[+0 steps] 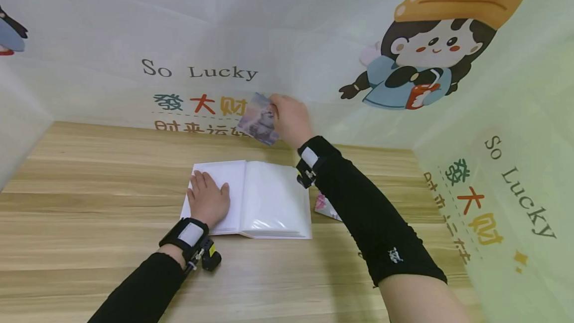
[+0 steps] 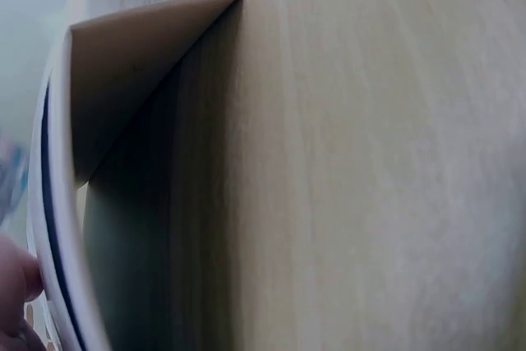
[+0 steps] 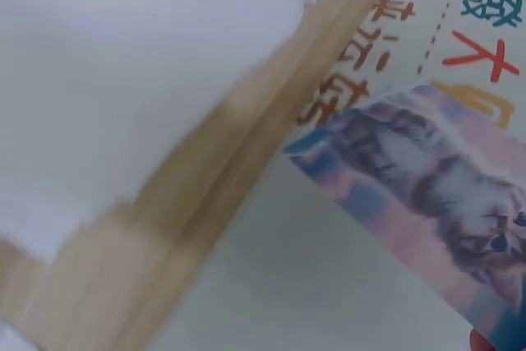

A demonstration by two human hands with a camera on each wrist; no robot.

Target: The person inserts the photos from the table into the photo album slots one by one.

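"Where is the picture card (image 1: pixel 257 119)?"

"In the right hand (image 1: pixel 292 119), pinched at its edge between thumb and fingers. It is raised in front of the back sheet (image 1: pixel 309 39), near the table (image 1: pixel 112 188) and its back edge, and shows a grey kitten on pink and blue."

"And the left hand (image 1: pixel 208 201)?"

"Palm down on the left page of the open album (image 1: pixel 273 193), fingers slightly spread, thumb out to the side. The album lies about midway between the table's two back corners, a little in front of the back edge."

"How do its pages look?"

"White, the right one glossy. The left wrist view shows a dark gap under the cover by the spine."

"What can you read?"

"'So Lucky' in grey on the back sheet, then 發大财 in teal, red and ochre, the last character partly behind the card. Under that runs 时来运转, low against the table's back edge. The right sheet (image 1: pixel 502 113) repeats 'So Lucky' and 發大财."

"And on the right arm?"

"Its black sleeve (image 1: pixel 372 213) bears a white emblem, too small to read. A flowered card (image 1: pixel 324 207), mostly hidden by that arm, lies just beside the album's right edge."
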